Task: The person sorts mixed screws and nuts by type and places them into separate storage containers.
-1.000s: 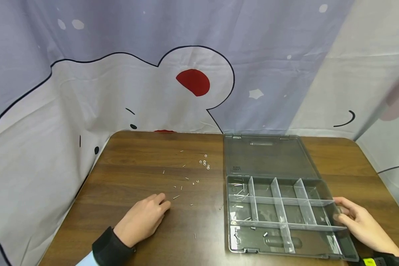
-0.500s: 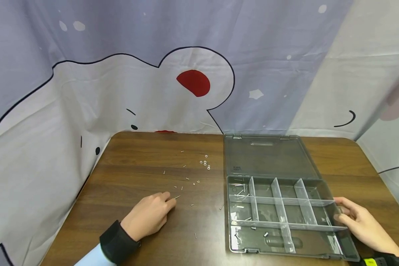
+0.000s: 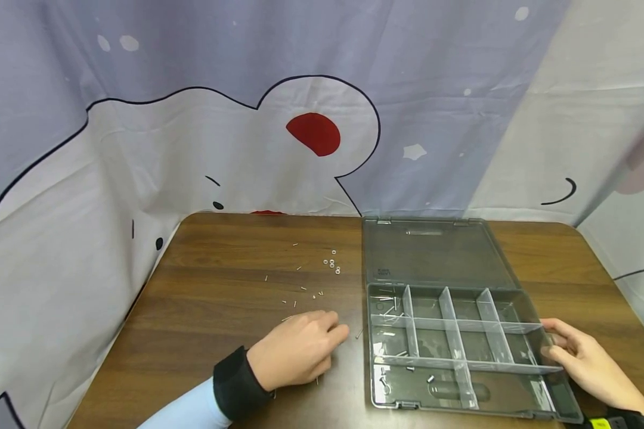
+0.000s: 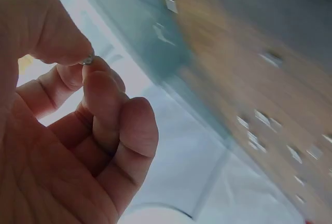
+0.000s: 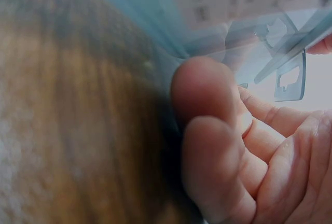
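My left hand (image 3: 297, 348) hovers over the table just left of the box. Its thumb and index finger pinch a small metal screw (image 4: 87, 59), only a shiny end of which shows in the left wrist view. The head view hides the screw under the hand. My right hand (image 3: 585, 360) grips the right side of the grey see-through compartment box (image 3: 464, 363), thumb at the wall. Several screws (image 3: 392, 310) lie in the box's back left compartment, and a few metal pieces lie in the front one.
The box's lid (image 3: 434, 253) lies folded back toward the curtain (image 3: 220, 137). Several small white rings (image 3: 332, 262) and thin screws (image 3: 303, 289) are scattered on the wooden table (image 3: 220, 256) left of the box. A longer screw (image 3: 359, 333) lies close to the box's left wall.
My left hand has moved right across the table toward the box, first slowly, then faster. My right hand has stayed at the box's right side.
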Tool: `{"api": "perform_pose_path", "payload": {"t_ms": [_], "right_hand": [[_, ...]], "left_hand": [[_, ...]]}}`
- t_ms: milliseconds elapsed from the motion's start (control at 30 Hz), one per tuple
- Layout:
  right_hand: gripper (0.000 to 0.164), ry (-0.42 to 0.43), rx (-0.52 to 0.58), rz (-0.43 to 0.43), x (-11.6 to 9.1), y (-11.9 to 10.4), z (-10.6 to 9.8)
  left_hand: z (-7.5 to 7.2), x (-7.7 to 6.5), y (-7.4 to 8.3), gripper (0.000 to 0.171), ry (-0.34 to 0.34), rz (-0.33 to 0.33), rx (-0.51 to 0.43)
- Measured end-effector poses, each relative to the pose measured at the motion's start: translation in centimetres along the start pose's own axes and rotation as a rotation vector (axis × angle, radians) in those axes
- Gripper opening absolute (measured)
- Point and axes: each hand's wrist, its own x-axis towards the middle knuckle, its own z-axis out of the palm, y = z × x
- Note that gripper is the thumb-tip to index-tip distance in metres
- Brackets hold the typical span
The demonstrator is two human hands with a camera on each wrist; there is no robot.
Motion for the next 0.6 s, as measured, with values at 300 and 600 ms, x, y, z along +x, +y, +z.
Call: {"api": "perform_pose_path", "payload": {"t_ms": [300, 600], "right_hand": [[0.044, -0.014, 0.014, -0.009, 0.0, 0.1, 0.1], [0.044, -0.007, 0.005, -0.007, -0.1, -0.1, 0.0]], "left_hand": [[0.0, 3.5, 3.7, 0.022, 0.007, 0.149, 0.03], [-0.3, 5.1, 5.4, 0.013, 0.094, 0.227, 0.028]]}}
